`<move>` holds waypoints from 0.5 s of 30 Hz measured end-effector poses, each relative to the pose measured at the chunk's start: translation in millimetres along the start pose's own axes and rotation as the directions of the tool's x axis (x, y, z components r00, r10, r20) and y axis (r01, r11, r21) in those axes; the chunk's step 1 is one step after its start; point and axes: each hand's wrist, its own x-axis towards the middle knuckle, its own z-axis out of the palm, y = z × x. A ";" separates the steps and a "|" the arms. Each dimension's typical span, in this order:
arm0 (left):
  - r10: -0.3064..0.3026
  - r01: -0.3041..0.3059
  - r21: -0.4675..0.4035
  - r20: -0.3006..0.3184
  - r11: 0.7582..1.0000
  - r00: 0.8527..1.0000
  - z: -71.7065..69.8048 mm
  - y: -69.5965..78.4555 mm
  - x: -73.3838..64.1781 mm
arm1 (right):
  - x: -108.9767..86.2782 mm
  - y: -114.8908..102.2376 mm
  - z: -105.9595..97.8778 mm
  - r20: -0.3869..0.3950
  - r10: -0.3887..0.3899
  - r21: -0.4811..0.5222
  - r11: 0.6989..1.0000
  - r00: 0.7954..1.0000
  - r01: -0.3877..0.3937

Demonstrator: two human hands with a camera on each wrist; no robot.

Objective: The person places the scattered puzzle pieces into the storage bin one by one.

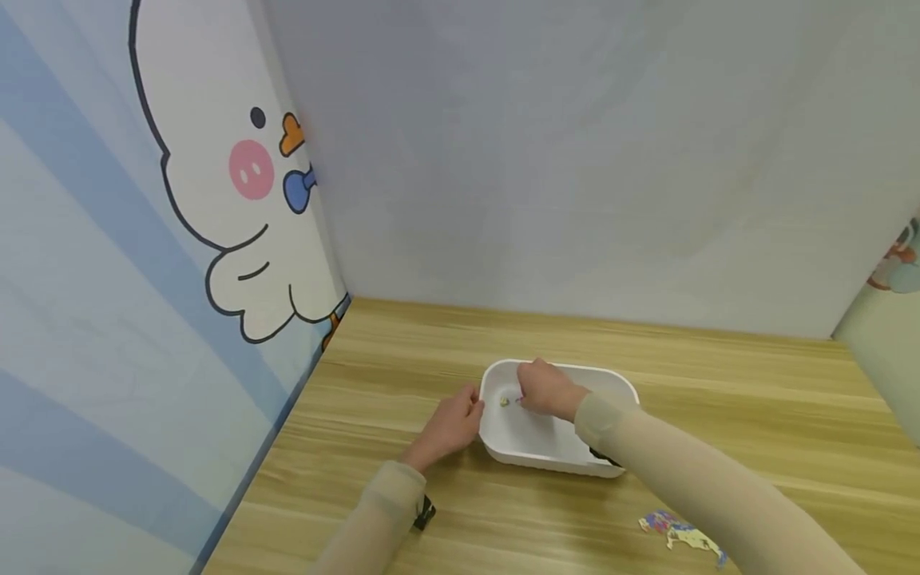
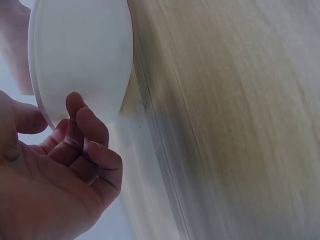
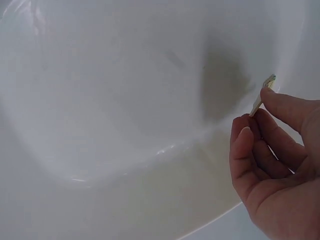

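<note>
A white plastic basin (image 1: 553,459) stands on the wooden table. My left hand (image 1: 454,422) holds the basin's left rim, thumb on one side and curled fingers against the outer wall (image 2: 85,50) in the left wrist view. Inside the basin, my right hand (image 1: 549,389) pinches a small, thin jigsaw puzzle piece (image 3: 258,100) between thumb and fingers, seen almost edge-on in the right wrist view. Another small puzzle piece (image 1: 505,402) lies on the basin floor, left of the right hand.
Several joined, colourful puzzle pieces (image 1: 693,537) lie on the table (image 1: 546,527) at the front right, partly covered by the right sleeve (image 1: 690,463). A grey-white wall (image 1: 575,160) rises behind the table. A panel with a cartoon duck (image 1: 216,160) stands along the left side.
</note>
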 end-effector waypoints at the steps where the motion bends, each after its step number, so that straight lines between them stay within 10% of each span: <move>1: 0.004 -0.004 0.003 -0.002 1.000 1.000 0.3 -0.3 0.3 | -0.2 0.0 0.4 0.000 0.001 0.001 1.000 1.000 -0.001; 15: 0.022 -0.022 0.015 -0.009 1.000 1.000 -0.7 0.4 -0.4 | 7.0 6.2 13.0 -0.026 -0.022 0.000 1.000 0.999 0.022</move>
